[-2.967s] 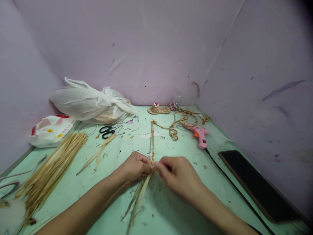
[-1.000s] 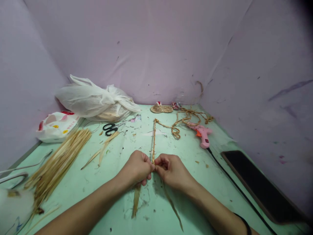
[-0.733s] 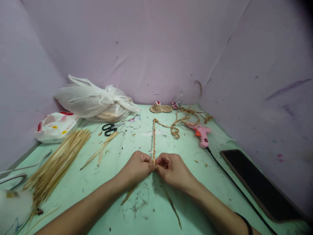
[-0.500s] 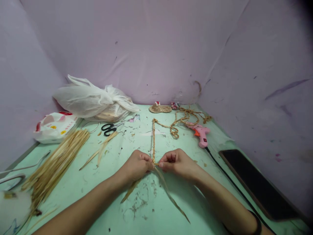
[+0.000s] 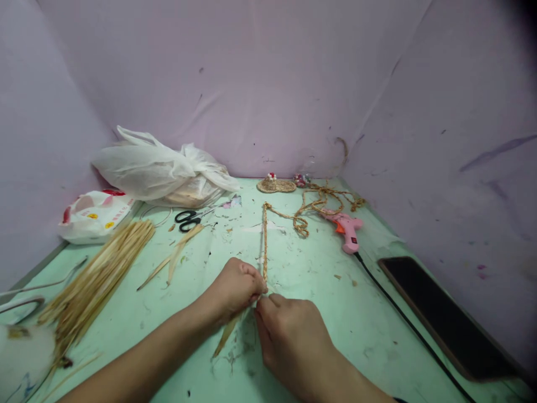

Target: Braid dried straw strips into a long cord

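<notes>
A thin braided straw cord [image 5: 264, 240] runs straight away from me across the green table [image 5: 369, 336], then coils at the back. My left hand [image 5: 235, 288] is closed, pinching the cord's near end. My right hand [image 5: 291, 338] sits just below and right of it, fingers curled around a loose straw strand at the braid's end; that strand is hidden under the hand. Another loose strand [image 5: 226, 336] trails toward me beneath my left hand.
A bundle of straw stalks [image 5: 96, 277] lies at the left, with black scissors [image 5: 188, 219] and white plastic bags [image 5: 161, 170] behind. A pink glue gun [image 5: 346, 229] with its black cable and a dark phone [image 5: 440, 316] lie at the right. Purple cloth walls enclose the table.
My right hand has swung from the right of the braid end down toward me, carrying its strand underneath. The left hand has stayed pinched on the cord.
</notes>
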Motion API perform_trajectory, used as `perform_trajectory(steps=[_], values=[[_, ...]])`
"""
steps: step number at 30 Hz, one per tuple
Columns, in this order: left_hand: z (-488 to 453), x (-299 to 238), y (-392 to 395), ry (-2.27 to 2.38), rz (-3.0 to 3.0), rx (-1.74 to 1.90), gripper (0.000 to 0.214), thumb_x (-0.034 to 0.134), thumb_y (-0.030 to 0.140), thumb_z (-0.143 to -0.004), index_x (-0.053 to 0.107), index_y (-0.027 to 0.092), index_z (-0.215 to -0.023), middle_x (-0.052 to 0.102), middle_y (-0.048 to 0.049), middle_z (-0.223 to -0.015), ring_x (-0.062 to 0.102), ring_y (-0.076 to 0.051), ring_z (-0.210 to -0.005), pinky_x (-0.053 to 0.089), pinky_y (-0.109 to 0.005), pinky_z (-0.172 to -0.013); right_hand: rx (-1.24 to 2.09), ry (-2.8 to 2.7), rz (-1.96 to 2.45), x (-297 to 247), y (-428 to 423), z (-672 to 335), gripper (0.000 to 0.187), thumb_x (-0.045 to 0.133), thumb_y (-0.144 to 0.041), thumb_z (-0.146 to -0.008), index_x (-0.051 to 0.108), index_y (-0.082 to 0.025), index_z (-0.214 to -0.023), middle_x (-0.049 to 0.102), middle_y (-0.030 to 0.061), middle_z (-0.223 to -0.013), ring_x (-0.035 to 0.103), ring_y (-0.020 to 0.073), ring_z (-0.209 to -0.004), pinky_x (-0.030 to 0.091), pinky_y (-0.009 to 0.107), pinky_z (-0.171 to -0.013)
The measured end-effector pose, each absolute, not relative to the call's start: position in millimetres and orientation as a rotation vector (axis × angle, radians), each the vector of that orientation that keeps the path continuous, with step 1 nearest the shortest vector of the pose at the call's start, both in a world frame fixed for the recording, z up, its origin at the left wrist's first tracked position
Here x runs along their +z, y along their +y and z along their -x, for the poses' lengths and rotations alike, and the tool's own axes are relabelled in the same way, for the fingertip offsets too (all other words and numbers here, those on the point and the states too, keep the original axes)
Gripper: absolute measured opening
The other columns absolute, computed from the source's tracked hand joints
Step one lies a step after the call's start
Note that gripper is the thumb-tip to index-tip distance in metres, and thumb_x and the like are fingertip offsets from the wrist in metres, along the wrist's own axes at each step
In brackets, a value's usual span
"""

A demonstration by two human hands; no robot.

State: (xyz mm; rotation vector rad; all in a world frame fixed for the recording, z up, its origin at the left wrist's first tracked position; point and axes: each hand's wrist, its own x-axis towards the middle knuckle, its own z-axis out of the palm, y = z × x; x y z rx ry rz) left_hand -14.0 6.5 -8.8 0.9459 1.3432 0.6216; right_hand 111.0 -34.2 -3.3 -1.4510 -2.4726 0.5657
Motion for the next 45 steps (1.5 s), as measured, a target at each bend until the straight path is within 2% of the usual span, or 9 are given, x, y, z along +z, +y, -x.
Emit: perform_trajectory(steps=[5,9,12,15,26,32,38,44,45], values=[[18,-7,9,1.274,-0.962,0.555,0.006,0.050,0.012,-0.048,0.047,0.014,-0.043,0.034,0.0062,-0.031,0.023,-0.002,-0.030,0.013,-0.019,-0.035,0.961,-1.968,1.488,2,-14,-122,0.026,0.051,-0.038,-0.073,0.058,-0.017,-0.059,0.056,0.0011,-0.052,0.048,0.0114,-0.049,0.032,0.023,-0.049],[19,-6,10,1.240,-0.976,0.515,0.011,0.052,0.016,-0.051,0.044,0.015,-0.043,0.034,0.0065,-0.032,0.021,-0.002,-0.029,0.010,-0.020,-0.034,1.466,-1.389,1.457,-3,6,-123,0.016,0.049,-0.030,-0.073,0.053,-0.015,-0.072,0.056,0.0013,-0.061,0.049,0.0102,-0.053,0.038,0.021,-0.049],[19,-6,9,1.223,-0.981,0.517,0.011,0.050,0.015,-0.050,0.042,0.016,-0.042,0.032,0.0069,-0.032,0.020,-0.003,-0.029,0.010,-0.020,-0.034,1.803,-1.210,1.445,-11,9,-118,0.008,0.048,-0.023,-0.070,0.049,-0.015,-0.071,0.047,-0.0042,-0.049,0.036,0.0052,-0.036,0.026,0.018,-0.036],[19,-6,9,1.214,-1.006,0.501,0.006,0.046,0.013,-0.048,0.044,0.015,-0.043,0.033,0.0065,-0.033,0.021,-0.003,-0.030,0.012,-0.020,-0.034,1.762,-1.288,1.457,-16,9,-117,0.004,0.051,-0.015,-0.064,0.049,-0.014,-0.061,0.048,-0.0053,-0.046,0.025,0.0012,-0.032,0.017,0.017,-0.035],[30,-2,16,1.401,-1.322,0.249,0.011,0.049,0.021,-0.054,0.055,0.013,-0.048,0.046,0.0010,-0.039,0.029,-0.006,-0.036,0.022,-0.020,-0.039,1.693,-1.365,1.447,-29,14,-121,0.007,0.056,-0.019,-0.057,0.052,-0.013,-0.056,0.037,-0.0083,-0.037,0.023,0.0022,-0.035,0.015,0.018,-0.037],[20,16,-6,1.692,-1.713,0.034,0.019,0.048,0.026,-0.064,0.058,0.014,-0.053,0.051,-0.0029,-0.048,0.042,-0.011,-0.045,0.027,-0.022,-0.045,1.776,-1.265,1.367,-27,10,-118,0.007,0.055,-0.019,-0.058,0.052,-0.014,-0.056,0.056,-0.0012,-0.048,0.033,0.0031,-0.037,0.022,0.018,-0.039],[-7,12,-38,1.825,-2.059,-0.087,0.025,0.041,0.020,-0.070,0.064,0.014,-0.080,0.060,-0.0112,-0.068,0.055,-0.020,-0.063,0.036,-0.027,-0.057,1.750,-1.111,1.332,-26,4,-114,0.007,0.057,-0.017,-0.056,0.051,-0.014,-0.056,0.051,-0.0030,-0.047,0.041,0.0059,-0.043,0.029,0.019,-0.043],[12,24,-17,1.691,-1.841,0.228,0.030,0.043,0.035,-0.073,0.061,0.014,-0.061,0.053,-0.0045,-0.051,0.052,-0.016,-0.051,0.036,-0.025,-0.050,1.832,-1.113,1.299,-27,7,-115,0.012,0.060,-0.020,-0.057,0.049,-0.015,-0.055,0.048,-0.0048,-0.043,0.035,0.0039,-0.037,0.025,0.018,-0.039],[16,25,-11,1.692,-1.678,0.340,0.028,0.043,0.034,-0.073,0.061,0.014,-0.065,0.052,-0.0026,-0.050,0.051,-0.014,-0.047,0.036,-0.024,-0.047,1.832,-1.133,1.303,-26,8,-116,0.013,0.060,-0.021,-0.057,0.050,-0.014,-0.054,0.048,-0.0049,-0.043,0.032,0.0029,-0.036,0.023,0.017,-0.038]])
